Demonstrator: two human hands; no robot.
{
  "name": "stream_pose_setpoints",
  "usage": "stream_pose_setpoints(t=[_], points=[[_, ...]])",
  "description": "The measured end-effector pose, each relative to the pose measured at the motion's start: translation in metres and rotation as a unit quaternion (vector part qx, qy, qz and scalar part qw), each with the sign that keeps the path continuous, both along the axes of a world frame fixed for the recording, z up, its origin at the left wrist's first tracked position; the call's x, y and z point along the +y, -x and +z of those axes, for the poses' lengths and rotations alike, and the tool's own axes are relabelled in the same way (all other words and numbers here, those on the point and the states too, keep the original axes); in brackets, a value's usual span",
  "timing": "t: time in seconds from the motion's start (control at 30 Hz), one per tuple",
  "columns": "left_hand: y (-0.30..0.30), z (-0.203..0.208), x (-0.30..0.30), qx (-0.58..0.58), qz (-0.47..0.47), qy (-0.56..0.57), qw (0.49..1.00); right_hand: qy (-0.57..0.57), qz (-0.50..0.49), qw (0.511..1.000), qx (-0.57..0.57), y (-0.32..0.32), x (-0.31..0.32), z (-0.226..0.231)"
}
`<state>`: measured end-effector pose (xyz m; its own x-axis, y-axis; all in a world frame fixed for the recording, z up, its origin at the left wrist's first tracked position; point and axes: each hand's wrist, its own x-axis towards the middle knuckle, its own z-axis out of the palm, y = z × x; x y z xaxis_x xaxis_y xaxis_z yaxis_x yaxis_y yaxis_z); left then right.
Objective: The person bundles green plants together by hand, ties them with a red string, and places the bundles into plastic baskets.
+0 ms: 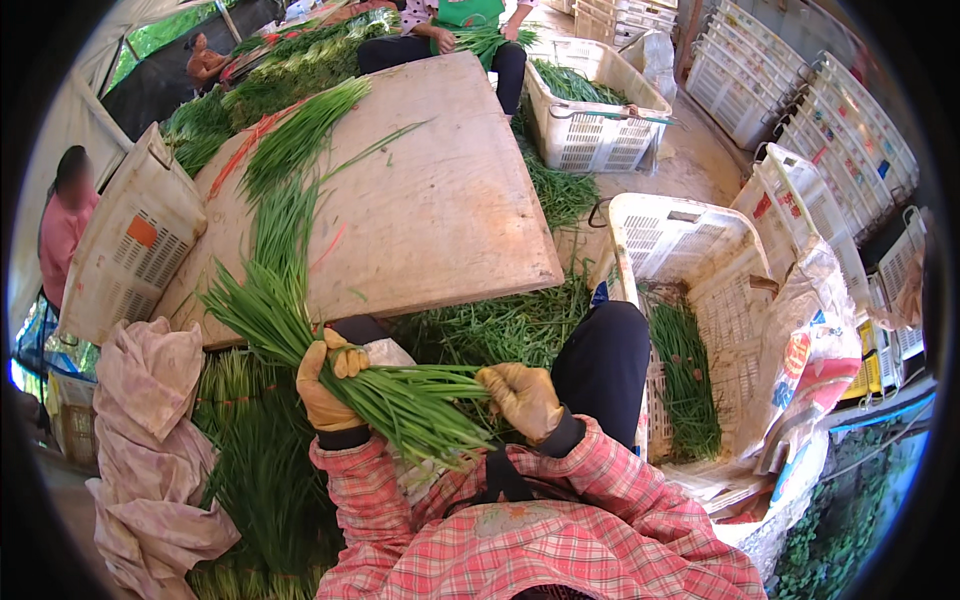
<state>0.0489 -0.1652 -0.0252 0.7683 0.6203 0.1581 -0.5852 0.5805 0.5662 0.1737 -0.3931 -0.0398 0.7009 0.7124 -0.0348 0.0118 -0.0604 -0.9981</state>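
Observation:
A bunch of long green Chinese chives lies across my lap, its leaves fanning out at both ends. My left hand, in a yellowish glove, is wrapped round the middle of the bunch. At the bunch's right end, my gloved right hand pinches some of the leaf ends between thumb and fingers. More loose chives trail along the left side of the wooden board in front of me. Red ties lie beside them.
To my right stands a white plastic crate with chives inside. Another crate of greens is farther off, near a seated co-worker handling chives. Tied bundles and a crumpled cloth are at my left. Leaf scraps cover the ground.

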Motion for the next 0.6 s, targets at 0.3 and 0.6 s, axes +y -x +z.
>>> stream_pose_setpoints(t=[0.3,0.6], points=[[0.03,0.009,0.023,-0.154,-0.008,0.012,0.988,0.284,0.039,0.903,-0.321,-0.038,-0.044,-0.043],[0.008,-0.012,0.013,-0.226,-0.041,0.148,0.962,-0.168,0.285,0.923,0.199,-0.019,0.016,0.007]])
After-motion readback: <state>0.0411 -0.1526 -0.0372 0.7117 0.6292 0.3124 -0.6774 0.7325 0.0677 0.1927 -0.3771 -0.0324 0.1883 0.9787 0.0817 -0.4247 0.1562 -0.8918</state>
